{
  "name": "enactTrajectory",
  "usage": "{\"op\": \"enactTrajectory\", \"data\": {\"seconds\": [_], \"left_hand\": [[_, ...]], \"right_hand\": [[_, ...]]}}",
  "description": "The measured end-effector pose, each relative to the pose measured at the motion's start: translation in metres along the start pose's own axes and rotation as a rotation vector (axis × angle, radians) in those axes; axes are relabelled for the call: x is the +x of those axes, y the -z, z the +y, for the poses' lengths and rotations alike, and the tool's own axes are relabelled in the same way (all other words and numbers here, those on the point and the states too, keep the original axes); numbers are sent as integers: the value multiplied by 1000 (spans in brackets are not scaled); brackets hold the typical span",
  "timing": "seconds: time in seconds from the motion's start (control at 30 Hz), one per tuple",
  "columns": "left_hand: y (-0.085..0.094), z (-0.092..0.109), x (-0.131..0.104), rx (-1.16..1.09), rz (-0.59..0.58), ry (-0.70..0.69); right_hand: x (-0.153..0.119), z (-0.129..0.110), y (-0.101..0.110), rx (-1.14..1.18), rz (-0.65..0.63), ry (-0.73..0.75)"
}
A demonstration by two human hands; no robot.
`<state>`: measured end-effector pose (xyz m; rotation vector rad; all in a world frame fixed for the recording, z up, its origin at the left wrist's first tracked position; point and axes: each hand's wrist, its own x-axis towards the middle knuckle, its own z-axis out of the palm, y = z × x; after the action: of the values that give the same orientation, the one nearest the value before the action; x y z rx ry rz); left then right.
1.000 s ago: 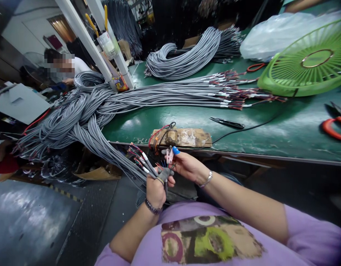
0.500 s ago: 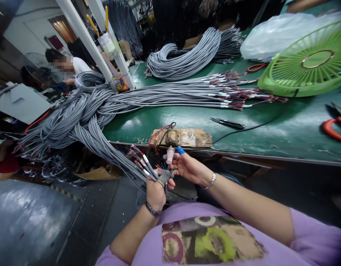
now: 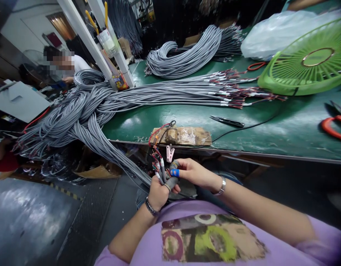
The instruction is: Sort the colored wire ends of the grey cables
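Observation:
Grey cables [image 3: 112,155] run from the bench down to my left hand [image 3: 159,192], which is wrapped round their ends. White sleeves and thin coloured wires stick up above its fingers, and grey covering shows on a finger. My right hand [image 3: 188,173] is closed beside these ends, with blue tape on its thumb; what its fingers pinch is too small to make out. A pink clip [image 3: 169,153] stands just above my hands, at the front of a worn wooden block [image 3: 191,136] on the bench edge.
On the green bench [image 3: 159,123] lie more grey cables [image 3: 165,92], a coiled bundle [image 3: 187,59], black snips [image 3: 227,121] and red-handled scissors [image 3: 335,125]. A green fan [image 3: 311,59] and plastic bag [image 3: 270,35] are at right. A person [image 3: 64,62] is at far left.
My right hand has moved down and away from the pink clip, which now shows fully. The wire ends in my left hand have shifted right and point more upright.

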<state>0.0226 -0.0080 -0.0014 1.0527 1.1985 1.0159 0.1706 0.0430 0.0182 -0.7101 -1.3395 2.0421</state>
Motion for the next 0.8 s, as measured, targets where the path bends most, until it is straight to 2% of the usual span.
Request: {"op": "enactTrajectory", "data": {"seconds": [0.23,0.4,0.8], "left_hand": [[-1,-5,1,-104,143,-73],[-3,-6,1,-125,199,-111],[-6,2,3,-215,272,-106]], "right_hand": [[2,4,-5,40,171,55],[5,11,-12,230,137,19],[5,18,4,269,204,26]]}}
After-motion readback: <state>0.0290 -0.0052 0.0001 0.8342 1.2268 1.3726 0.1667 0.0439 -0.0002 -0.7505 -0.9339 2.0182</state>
